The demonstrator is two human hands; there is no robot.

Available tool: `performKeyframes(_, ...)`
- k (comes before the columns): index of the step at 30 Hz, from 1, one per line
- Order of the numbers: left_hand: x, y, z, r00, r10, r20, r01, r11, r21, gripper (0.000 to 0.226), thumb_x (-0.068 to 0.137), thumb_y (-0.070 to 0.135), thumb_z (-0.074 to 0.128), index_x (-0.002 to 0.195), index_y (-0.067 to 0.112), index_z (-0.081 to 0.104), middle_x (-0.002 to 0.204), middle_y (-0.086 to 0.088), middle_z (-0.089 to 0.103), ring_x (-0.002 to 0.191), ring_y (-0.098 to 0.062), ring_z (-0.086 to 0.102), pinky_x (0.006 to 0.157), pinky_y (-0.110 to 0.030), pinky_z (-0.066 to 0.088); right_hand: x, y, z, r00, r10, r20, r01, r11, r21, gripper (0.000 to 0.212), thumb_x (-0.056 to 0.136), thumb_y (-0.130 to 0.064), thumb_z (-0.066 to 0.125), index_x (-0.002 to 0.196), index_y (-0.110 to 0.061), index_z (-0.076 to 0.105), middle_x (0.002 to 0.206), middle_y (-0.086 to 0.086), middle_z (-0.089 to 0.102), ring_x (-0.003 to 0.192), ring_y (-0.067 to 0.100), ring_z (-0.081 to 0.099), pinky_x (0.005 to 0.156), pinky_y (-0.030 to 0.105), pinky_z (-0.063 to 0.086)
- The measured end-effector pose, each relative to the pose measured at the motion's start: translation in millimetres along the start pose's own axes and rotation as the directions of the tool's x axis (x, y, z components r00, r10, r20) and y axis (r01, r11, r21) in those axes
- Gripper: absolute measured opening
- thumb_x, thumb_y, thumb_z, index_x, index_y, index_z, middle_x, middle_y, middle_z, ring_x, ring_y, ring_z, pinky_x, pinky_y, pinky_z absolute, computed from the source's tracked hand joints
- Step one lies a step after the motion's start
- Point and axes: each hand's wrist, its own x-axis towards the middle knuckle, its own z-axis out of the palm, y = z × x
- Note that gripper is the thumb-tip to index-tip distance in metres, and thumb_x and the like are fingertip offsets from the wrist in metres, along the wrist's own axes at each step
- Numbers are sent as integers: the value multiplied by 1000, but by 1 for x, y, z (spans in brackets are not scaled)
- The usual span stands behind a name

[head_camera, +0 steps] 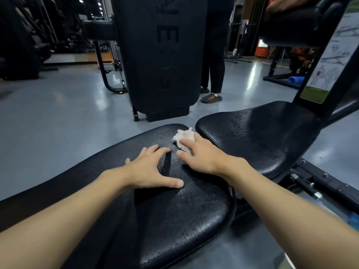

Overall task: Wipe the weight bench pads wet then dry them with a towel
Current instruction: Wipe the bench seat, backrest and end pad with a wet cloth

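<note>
The job is judged to be in its wet stage, or at the turn into drying: the seat pad (262, 136) is covered with fine beads and a dull sheen, and streaks of moisture are seen on the near part of the long pad (184, 220), so wetting seems largely done on both, while no dried surface can be made out and the drying pass is taken to be wholly or mostly left. A small crumpled cloth (184, 135), pale and soft with a ragged, bunched outline, is lain on the far end of the long pad, just beside the gap to the seat pad; whether it is the damp wipe or the towel cannot be told. It is pressed down by the right hand (196, 154), whose fingers are laid flat and slightly apart over it rather than curled round it. The left hand (153, 169) is planted on the same pad just beside, fingers spread wide, thumb splayed out, nothing held. Both pads are upholstered in black, leather-like vinyl with a fine cracked grain, rounded at the edges and gently domed. A third padded rest (291, 26) is mounted higher at the right and appears untouched, though this cannot be confirmed
</note>
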Motion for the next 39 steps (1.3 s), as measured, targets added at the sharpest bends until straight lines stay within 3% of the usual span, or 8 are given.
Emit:
performKeyframes(6,14,-5,9,1000,-8,27,7,999,31,124,50,92,63,152,44,10,166,10,-2,153,-16,-9,112,-74,7,48,-4,-4,1000,15,-13,-15,1000,-2,46,95,-53,43,137,-34,50,138,11,39,128,37,42,107,46,37)
performKeyframes(10,17,-6,9,999,-24,38,23,999,22,120,52,90,65,150,45,13,165,11,-5,153,-19,-10,112,-75,4,81,-9,-6,1000,-22,-11,22,998,52,27,102,-41,36,100,-37,63,136,8,47,127,30,47,104,42,39)
performKeyframes(15,18,-8,10,999,-19,30,19,1000,4,118,48,93,63,147,46,17,165,12,-1,153,-17,-6,109,-77,5,53,0,-8,998,-51,-29,49,995,-83,38,107,-30,34,138,-25,56,143,10,44,124,34,48,100,41,38)
performKeyframes(22,17,-10,11,1000,-13,11,13,1000,-2,124,36,102,56,142,48,22,160,18,13,153,-18,-1,107,-78,9,-20,6,-17,994,-93,-59,91,995,-41,37,100,-24,48,134,-18,62,144,7,55,138,25,45,113,41,35)
performKeyframes(28,16,-7,9,999,-33,33,33,999,-14,128,35,101,56,146,47,19,166,13,-2,153,-21,-11,109,-77,3,-73,12,-16,986,-80,-145,91,993,75,33,103,-23,47,127,-16,67,145,5,54,143,12,36,115,25,29)
performKeyframes(31,13,-5,10,999,-31,25,31,999,-8,125,41,98,57,148,47,17,165,13,-2,153,-22,-11,111,-75,1,-63,9,-1,982,-94,-166,103,994,46,27,101,-23,50,113,-7,68,135,12,57,135,27,41,108,25,27)
performKeyframes(36,15,-7,11,999,-41,33,41,999,-20,120,48,93,61,149,48,14,166,9,-8,152,-22,-14,112,-74,-3,-2,5,-4,984,-85,-157,82,996,-30,22,101,-22,47,83,-10,52,95,2,49,97,24,49,81,39,41)
performKeyframes(39,17,-9,15,999,-36,17,36,999,-33,116,52,89,65,148,48,15,166,10,-10,152,-21,-16,112,-73,-6,40,5,-3,993,-52,-102,49,998,-31,26,104,-23,41,85,-9,51,105,6,54,111,31,52,81,35,37)
